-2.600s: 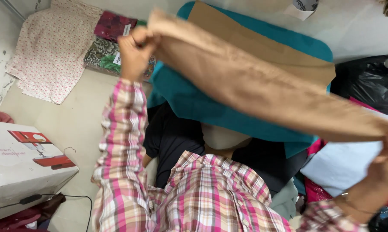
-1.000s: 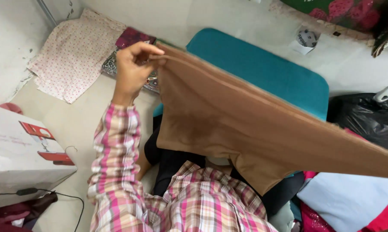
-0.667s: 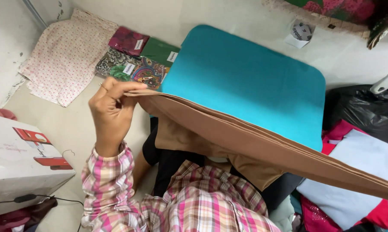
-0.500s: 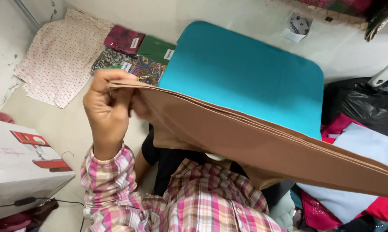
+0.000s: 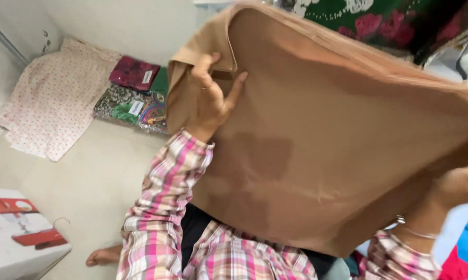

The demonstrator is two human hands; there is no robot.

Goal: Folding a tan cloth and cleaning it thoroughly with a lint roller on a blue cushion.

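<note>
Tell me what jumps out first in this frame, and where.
The big tan cloth fills the centre and right, held up and spread between both hands. The left hand grips its upper left corner at a plaid pink sleeve; the right hand holds the right edge, partly behind the fabric. On the floor at left lie a stack of folded printed fabrics and a pale floral cloth.
</note>
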